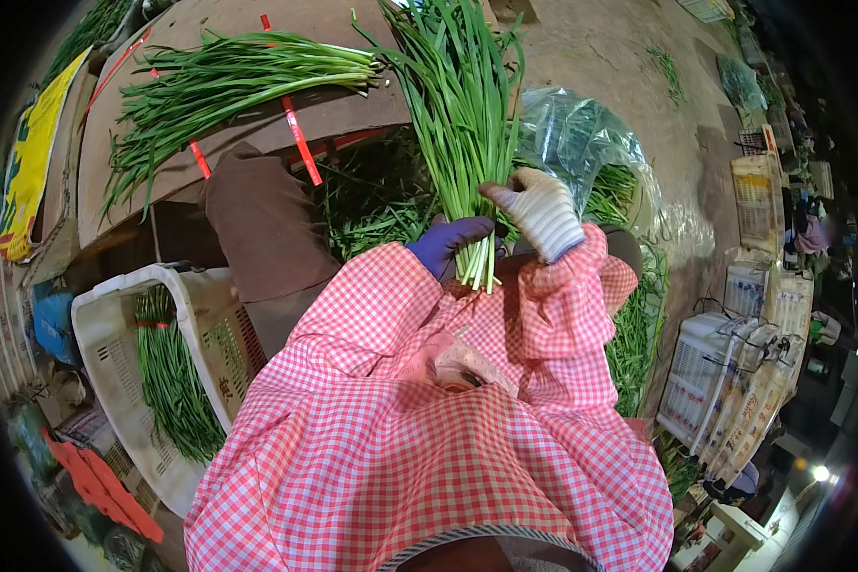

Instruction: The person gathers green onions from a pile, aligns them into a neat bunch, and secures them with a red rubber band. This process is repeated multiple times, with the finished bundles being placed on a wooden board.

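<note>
My left hand (449,243), in a purple glove, is closed around the pale stem ends of a bunch of garlic chives (461,121), whose green leaves fan out away from me. My right hand (536,207), in a white knitted glove, is at the right side of the same stems, thumb and fingers against them; its fingertips are partly hidden, so its grip is unclear. Another bunch of chives (250,82) lies loose on the brown board (372,107) at the upper left, across strips of red tape (300,143).
At my left a white plastic crate (104,343) holds a chive bundle with a red band (171,379). Clear plastic film (579,136) and more greens (636,343) lie at my right. Stacked crates (715,379) stand farther right. Loose leaves (382,229) lie below the board.
</note>
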Action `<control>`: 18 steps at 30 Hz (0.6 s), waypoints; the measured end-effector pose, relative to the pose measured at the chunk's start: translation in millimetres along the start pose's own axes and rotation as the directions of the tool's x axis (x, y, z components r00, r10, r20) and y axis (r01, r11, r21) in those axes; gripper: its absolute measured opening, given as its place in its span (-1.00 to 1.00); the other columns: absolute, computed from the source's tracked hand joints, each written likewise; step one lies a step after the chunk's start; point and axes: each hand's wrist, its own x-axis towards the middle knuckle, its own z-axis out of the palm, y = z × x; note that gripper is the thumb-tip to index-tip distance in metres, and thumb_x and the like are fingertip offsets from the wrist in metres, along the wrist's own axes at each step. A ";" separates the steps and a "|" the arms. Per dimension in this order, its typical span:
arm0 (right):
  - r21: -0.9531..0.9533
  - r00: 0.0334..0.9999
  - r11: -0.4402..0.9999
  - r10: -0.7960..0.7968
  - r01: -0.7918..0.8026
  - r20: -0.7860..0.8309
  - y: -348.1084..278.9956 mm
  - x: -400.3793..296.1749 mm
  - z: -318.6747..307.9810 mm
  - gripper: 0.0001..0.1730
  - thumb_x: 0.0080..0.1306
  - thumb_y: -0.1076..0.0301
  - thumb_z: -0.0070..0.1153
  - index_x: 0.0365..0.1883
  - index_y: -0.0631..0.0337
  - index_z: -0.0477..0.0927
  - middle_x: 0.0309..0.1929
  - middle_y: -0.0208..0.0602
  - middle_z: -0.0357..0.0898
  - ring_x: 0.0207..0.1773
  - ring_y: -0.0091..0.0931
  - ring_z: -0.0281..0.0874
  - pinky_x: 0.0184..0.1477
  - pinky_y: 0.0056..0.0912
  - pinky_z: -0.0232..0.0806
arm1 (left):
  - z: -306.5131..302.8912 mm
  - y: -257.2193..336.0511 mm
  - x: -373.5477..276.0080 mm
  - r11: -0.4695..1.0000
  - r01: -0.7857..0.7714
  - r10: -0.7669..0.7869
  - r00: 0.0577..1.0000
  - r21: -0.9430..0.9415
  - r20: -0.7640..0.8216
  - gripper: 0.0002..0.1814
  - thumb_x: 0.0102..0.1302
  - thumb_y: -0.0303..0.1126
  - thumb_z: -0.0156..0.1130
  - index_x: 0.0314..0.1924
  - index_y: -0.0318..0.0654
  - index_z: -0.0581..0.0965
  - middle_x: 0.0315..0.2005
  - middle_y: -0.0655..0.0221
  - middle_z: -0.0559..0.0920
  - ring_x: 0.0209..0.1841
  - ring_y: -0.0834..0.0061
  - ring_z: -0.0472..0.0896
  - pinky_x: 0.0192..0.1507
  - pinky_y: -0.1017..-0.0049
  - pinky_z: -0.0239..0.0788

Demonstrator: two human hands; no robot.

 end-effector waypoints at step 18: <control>0.728 0.990 0.684 0.134 -0.058 -0.047 -4.1 -39.2 3.4 -0.83 0.12 0.36 0.15 -0.42 0.30 0.62 -0.65 -0.45 0.47 -0.63 -0.71 0.28 -0.56 -0.65 0.12 | -28.9 -8.7 18.7 0.993 0.009 0.007 0.991 -0.117 0.131 -0.70 0.29 -0.39 0.04 0.01 -0.29 0.36 -0.20 0.15 0.53 -0.15 0.26 0.54 -0.05 0.09 0.44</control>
